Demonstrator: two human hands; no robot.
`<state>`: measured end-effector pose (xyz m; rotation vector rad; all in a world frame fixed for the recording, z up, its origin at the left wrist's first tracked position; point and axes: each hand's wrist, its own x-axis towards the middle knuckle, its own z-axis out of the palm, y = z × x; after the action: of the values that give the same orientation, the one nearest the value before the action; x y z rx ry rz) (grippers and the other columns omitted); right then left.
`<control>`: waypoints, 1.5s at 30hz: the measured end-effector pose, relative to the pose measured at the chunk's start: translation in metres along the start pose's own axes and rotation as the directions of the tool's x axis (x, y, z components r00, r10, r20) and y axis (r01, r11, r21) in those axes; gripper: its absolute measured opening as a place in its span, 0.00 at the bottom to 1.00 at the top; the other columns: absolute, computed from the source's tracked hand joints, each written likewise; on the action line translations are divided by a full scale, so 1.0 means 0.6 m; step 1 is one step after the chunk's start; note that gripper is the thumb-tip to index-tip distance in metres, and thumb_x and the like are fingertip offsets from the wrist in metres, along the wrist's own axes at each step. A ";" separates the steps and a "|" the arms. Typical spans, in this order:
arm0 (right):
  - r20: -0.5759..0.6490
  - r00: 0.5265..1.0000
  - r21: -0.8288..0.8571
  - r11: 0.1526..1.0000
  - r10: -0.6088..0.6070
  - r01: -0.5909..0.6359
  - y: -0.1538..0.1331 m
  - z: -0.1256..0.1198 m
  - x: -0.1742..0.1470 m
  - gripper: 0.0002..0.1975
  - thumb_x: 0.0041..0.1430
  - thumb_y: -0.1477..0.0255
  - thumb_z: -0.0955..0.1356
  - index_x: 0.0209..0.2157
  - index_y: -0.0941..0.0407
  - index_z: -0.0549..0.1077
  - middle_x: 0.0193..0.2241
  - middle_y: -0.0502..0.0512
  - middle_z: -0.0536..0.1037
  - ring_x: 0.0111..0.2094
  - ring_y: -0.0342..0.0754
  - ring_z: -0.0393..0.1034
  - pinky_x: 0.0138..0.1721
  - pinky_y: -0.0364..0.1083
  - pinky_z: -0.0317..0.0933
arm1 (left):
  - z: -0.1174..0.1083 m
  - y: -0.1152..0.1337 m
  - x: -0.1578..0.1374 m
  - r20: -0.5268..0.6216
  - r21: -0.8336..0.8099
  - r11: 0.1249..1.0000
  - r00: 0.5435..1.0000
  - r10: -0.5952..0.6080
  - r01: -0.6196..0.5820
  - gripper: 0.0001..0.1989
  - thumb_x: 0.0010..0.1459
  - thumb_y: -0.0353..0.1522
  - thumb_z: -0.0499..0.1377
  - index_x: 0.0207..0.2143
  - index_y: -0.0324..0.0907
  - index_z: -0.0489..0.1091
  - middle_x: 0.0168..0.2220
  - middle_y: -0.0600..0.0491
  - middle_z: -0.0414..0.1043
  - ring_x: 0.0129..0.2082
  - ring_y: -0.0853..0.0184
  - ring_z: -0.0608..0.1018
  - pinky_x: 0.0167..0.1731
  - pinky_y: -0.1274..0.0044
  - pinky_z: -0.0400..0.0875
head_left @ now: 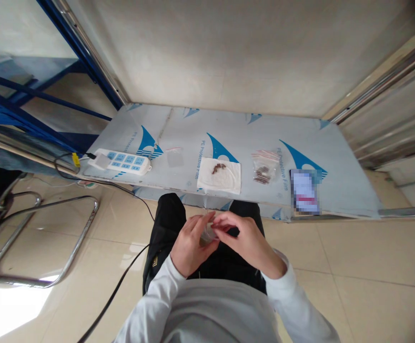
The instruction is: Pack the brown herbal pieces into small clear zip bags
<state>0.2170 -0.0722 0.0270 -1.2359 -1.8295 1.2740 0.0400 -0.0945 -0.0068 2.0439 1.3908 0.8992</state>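
Over my lap, just in front of the table edge, both hands meet at a small clear plastic bag (208, 233). My left hand (193, 245) is closed round its left side. The fingertips of my right hand (243, 237) pinch its upper right part. What the bag contains, if anything, is hidden by my fingers. Beyond my hands, a white tissue (228, 181) lies flat on the table with small dark brown pieces (218, 168) on it. To its right is a clear zip bag (265, 166) with brown pieces inside; to its left lies another flat clear zip bag (174, 157).
The table (346, 186) is covered with printed protective film. A white power strip (128, 162) with a cable stands at its left, and a phone (305, 191) at the right front edge. A metal-framed chair (75, 247) stands on the floor at left. A black cable (121, 281) runs beside my leg.
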 end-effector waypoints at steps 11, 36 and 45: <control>-0.401 0.913 -0.569 0.760 0.078 -0.315 0.168 -0.083 0.267 0.14 0.56 0.73 0.67 0.44 0.61 0.75 0.42 0.64 0.77 0.44 0.53 0.71 0.48 0.49 0.61 | 0.004 -0.011 -0.020 -0.059 -0.142 0.980 0.987 -0.146 0.137 0.25 0.54 0.30 0.63 0.55 0.44 0.63 0.45 0.49 0.76 0.44 0.64 0.79 0.47 0.73 0.74; -0.424 0.890 -0.567 0.815 -0.166 -0.118 0.120 -0.070 0.194 0.14 0.65 0.69 0.63 0.44 0.57 0.78 0.43 0.59 0.81 0.43 0.52 0.74 0.49 0.49 0.63 | 0.014 -0.027 0.033 -0.055 -0.198 0.963 0.979 -0.194 0.180 0.26 0.53 0.31 0.65 0.54 0.43 0.64 0.43 0.51 0.77 0.42 0.66 0.79 0.46 0.73 0.74; 0.071 0.959 -0.510 0.816 -0.273 0.270 -0.031 -0.063 0.065 0.07 0.60 0.76 0.67 0.39 0.53 0.76 0.34 0.53 0.80 0.37 0.48 0.74 0.42 0.47 0.66 | 0.027 -0.012 0.087 -0.066 -0.203 0.978 0.996 -0.060 0.046 0.26 0.54 0.30 0.62 0.56 0.43 0.63 0.48 0.48 0.74 0.48 0.62 0.77 0.49 0.69 0.72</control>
<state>0.2263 -0.0240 0.0565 -1.1681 -2.3382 0.6323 0.0616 -0.0437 -0.0103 1.8317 1.3267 1.0546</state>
